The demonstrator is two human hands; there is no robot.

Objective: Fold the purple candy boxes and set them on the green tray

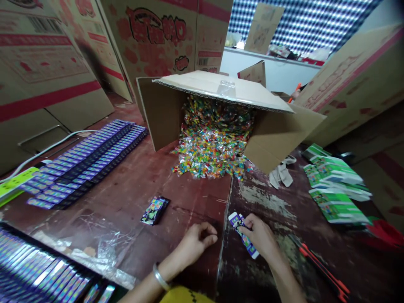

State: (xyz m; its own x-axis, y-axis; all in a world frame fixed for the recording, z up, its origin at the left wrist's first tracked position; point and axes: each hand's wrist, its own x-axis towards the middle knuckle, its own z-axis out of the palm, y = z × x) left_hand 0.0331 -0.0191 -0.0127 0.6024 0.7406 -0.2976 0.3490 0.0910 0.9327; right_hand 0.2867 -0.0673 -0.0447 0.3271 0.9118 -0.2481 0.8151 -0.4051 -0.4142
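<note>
Lying in right hand [261,236]: purple packet [249,248]

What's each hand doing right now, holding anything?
Left hand: curled shut, nothing visible in it.
Right hand: shut on a small purple-and-white cardboard box.

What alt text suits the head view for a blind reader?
The right hand holds a small purple box over a worn table, left hand curled beside it. Behind, a tipped cardboard carton spills small colourful packets; rows of purple boxes lie left, green packs right.
</note>
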